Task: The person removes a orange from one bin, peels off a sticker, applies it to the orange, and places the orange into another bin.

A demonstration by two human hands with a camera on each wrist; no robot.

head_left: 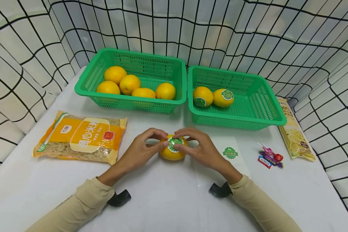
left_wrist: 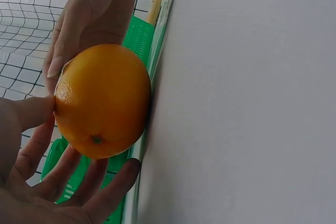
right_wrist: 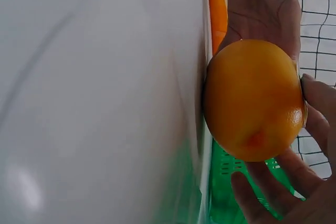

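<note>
On the white table in the head view sits an orange [head_left: 171, 155] with a green-and-white sticker [head_left: 175, 144] on its upper side. My left hand [head_left: 143, 145] holds the fruit from the left, its thumb at the sticker's edge. From the right, my right hand [head_left: 204, 148] grips the same fruit, and its thumb touches the sticker. Both wrist views show the bare lower side of the orange [left_wrist: 105, 103] between the curved fingers; the sticker is mostly hidden there. Beside the right hand lies a white backing sheet [head_left: 211, 175] bearing another green sticker [head_left: 230, 153].
A green basket [head_left: 178, 80] at the back left holds several plain oranges. Another basket [head_left: 237, 120] holds two stickered oranges. A pasta bag [head_left: 84, 138] lies left; wrapped candies [head_left: 271, 158] and a yellow noodle packet [head_left: 297, 132] lie right. Black wire netting surrounds the table.
</note>
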